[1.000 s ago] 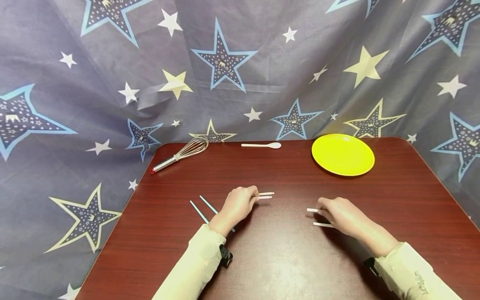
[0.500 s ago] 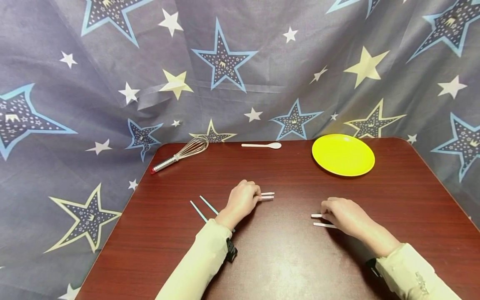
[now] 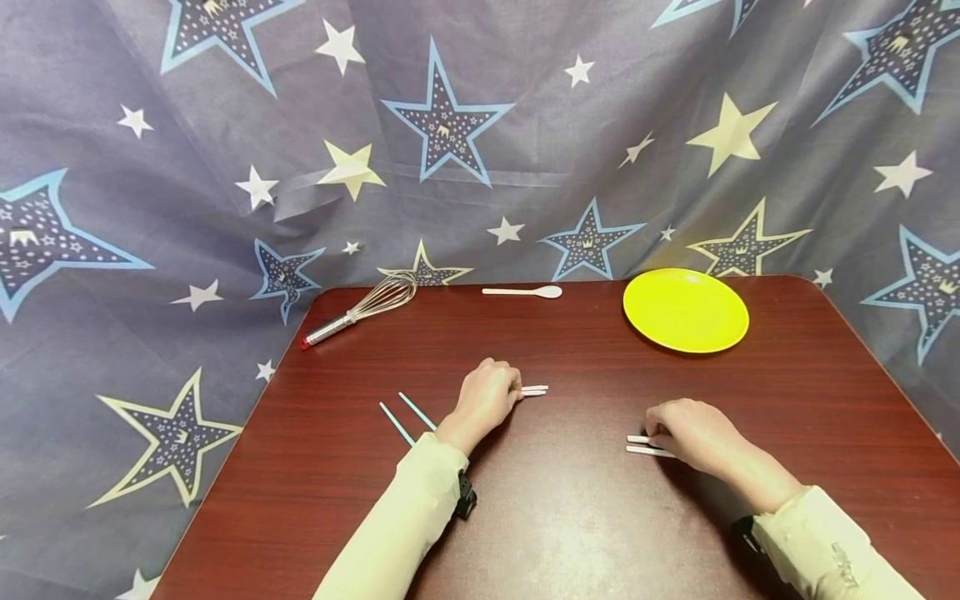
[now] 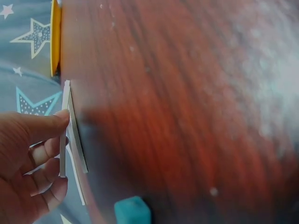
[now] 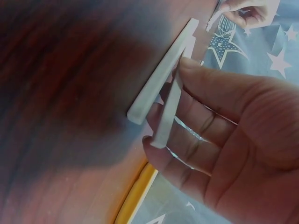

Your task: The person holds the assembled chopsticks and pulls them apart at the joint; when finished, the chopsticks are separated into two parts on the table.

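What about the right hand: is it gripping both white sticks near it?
No: the right wrist view shows the right hand pinching one white stick, while the other stick lies on the table.

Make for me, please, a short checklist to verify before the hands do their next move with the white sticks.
1. Left hand grips a stick: ok, left held stick is pinched with the thumb.
2. Right hand grips a stick: ok, right held stick is pinched too.
3. A second stick beside each: ok, left second stick and right second stick are visible.
4. Held sticks separate from these seconds: cannot tell, contact is unclear.
5. Blue sticks fully visible: not ok, the left arm hides their near ends.
6. Yellow plate away from both hands: ok.
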Available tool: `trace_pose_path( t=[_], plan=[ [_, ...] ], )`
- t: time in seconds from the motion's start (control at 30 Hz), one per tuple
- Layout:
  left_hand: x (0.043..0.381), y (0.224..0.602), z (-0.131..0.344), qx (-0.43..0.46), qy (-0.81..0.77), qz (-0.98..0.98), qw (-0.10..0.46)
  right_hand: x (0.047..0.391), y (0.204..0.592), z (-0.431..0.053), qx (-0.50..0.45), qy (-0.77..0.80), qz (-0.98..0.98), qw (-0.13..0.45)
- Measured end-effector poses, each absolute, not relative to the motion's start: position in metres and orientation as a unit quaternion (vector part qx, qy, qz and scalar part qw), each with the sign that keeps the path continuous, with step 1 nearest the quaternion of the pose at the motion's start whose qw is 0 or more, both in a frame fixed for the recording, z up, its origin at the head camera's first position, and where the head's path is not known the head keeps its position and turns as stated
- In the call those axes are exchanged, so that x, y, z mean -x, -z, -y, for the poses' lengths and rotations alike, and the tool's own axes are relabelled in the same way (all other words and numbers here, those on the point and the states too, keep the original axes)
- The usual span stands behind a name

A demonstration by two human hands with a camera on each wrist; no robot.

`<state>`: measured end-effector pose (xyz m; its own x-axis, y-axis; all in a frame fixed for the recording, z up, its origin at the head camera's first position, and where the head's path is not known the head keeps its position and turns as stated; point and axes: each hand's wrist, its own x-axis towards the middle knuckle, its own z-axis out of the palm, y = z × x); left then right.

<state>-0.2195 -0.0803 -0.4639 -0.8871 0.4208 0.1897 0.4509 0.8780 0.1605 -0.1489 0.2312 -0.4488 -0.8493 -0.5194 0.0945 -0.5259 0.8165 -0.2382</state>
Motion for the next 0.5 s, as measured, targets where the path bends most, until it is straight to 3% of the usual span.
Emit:
trace_pose_path(
  t=[0.5],
  plan=[
    [0.2205, 0.464, 0.0804, 0.226, 0.095, 0.967, 0.072, 0.1494, 0.4506, -0.2296, -0.282, -0.158, 0.946, 0.015]
  ],
)
